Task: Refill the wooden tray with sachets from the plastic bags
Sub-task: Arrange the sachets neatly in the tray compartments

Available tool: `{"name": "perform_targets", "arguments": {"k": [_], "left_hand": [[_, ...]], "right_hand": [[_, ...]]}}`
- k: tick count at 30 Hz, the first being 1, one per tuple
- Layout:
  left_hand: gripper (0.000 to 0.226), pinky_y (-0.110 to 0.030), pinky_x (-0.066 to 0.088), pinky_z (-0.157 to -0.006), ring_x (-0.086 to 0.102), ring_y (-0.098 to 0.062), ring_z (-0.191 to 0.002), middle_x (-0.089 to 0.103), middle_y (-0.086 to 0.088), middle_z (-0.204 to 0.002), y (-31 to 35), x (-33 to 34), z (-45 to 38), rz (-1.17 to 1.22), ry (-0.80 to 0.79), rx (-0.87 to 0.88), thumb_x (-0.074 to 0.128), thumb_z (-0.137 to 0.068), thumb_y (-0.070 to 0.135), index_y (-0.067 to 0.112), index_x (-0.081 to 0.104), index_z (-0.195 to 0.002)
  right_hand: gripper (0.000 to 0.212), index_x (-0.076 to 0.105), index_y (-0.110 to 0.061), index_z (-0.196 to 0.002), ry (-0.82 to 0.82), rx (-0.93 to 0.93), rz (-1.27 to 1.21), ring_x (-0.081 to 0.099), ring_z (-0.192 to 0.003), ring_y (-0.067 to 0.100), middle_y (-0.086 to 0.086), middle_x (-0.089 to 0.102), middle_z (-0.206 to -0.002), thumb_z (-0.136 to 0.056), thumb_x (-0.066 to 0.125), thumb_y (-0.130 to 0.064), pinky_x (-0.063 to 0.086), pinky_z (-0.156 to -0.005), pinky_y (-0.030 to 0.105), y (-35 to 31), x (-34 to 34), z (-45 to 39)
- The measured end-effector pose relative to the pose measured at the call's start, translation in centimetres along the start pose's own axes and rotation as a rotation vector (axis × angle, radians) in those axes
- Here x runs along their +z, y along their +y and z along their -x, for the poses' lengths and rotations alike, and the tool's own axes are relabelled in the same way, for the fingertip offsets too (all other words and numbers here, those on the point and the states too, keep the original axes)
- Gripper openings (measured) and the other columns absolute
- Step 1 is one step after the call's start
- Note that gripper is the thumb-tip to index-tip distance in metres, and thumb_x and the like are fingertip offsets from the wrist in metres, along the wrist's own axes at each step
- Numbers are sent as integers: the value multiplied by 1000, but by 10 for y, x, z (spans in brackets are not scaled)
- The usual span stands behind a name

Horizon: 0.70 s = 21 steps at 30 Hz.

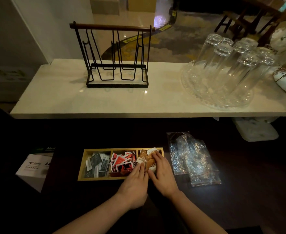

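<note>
Both hands, left (135,181) and right (162,174), lay open on brown sachets (145,157) in tray (95,178); printing probably illegible; box (36,166) read "A4".

On the dark tabletop (88,200), a three-compartment wooden tray (81,168) holds black-and-white, red, and brown sachets (143,155). The left hand (134,184) and right hand (162,174) press flat on the brown sachets in the right compartment. Crumpled clear plastic bags (193,159) lie just beside the tray's right end.
</note>
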<state>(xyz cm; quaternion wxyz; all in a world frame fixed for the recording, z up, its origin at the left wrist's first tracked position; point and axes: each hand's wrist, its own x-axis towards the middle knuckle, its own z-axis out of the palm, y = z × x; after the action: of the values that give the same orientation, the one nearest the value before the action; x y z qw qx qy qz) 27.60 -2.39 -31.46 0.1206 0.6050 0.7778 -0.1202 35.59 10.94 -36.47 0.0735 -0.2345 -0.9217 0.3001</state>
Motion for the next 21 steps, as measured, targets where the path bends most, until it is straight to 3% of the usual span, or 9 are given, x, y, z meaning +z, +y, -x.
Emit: {"name": "perform_targets", "arguments": {"k": [4, 9, 11, 13, 15, 16, 18, 21], "left_hand": [[73, -40, -17, -114, -15, -33, -144, -11, -23, -156, -13, 2, 10, 70, 15, 76, 39, -95, 33, 4, -2, -148], [64, -41, -18, -109, -10, -38, -144, -5, -29, -155, 3, 0, 8, 50, -10, 106, 43, -96, 24, 3, 10, -147], [65, -41, -16, -110, -9, -37, -145, -7, -26, -156, 2, -1, 9, 102, 19, 87, 46, -95, 18, 11, 11, -149], [67, -40, -12, -113, -3, -35, -146, -2, -20, -158, -4, -1, 11, 140, 65, 65, 47, -93, 15, 15, 10, -149], [60, -39, -13, -112, 10, -31, -145, 17, -16, -157, -10, 2, 12, 165, 138, 77, 46, -91, 13, 11, 23, -147], [55, -40, -13, -111, 16, -29, -144, 28, -14, -154, -12, 4, 12, 173, 168, 85, 46, -91, 13, 10, 32, -143], [48, -43, -8, -111, 27, -27, -141, 43, -11, -145, -15, 4, 13, 166, 214, 82, 51, -87, 13, 11, 47, -135], [45, -45, 10, -112, 41, -25, -135, 55, -6, -135, -18, -1, 12, 179, 257, 31, 67, -77, 16, 18, 60, -121]], "right_hand": [[63, 16, -20, -149, -13, -7, 85, 1, -146, 4, -3, 15, -158, -96, 34, -49, 9, -120, 40, -1, 3, 0], [62, 16, -22, -149, -32, -23, 114, -2, -146, 4, -5, 11, -159, -96, 29, -51, 5, -121, 39, -3, 0, -1], [58, 23, -23, -147, 10, -37, 48, 6, -145, 5, -3, 17, -157, -95, 33, -47, 8, -120, 39, -5, -9, -4], [50, 35, -19, -141, 178, -8, 62, 22, -141, 12, 2, 32, -151, -95, 41, -38, 19, -118, 42, -2, -20, -11], [47, 40, -16, -135, 368, 189, 177, 31, -138, 23, 7, 37, -147, -91, 51, -28, 24, -115, 51, 7, -32, -21], [52, 36, -17, -137, 380, 359, 215, 28, -140, 27, 9, 31, -150, -90, 54, -28, 20, -114, 57, 11, -38, -26], [65, 22, -22, -144, 243, 674, 188, 9, -145, 34, 14, 11, -157, -89, 54, -37, 12, -108, 69, 21, -45, -35], [79, 6, -31, -148, 16, 803, 92, -4, -145, 37, 13, -10, -159, -88, 52, -53, 13, -104, 74, 33, -42, -43]]}}
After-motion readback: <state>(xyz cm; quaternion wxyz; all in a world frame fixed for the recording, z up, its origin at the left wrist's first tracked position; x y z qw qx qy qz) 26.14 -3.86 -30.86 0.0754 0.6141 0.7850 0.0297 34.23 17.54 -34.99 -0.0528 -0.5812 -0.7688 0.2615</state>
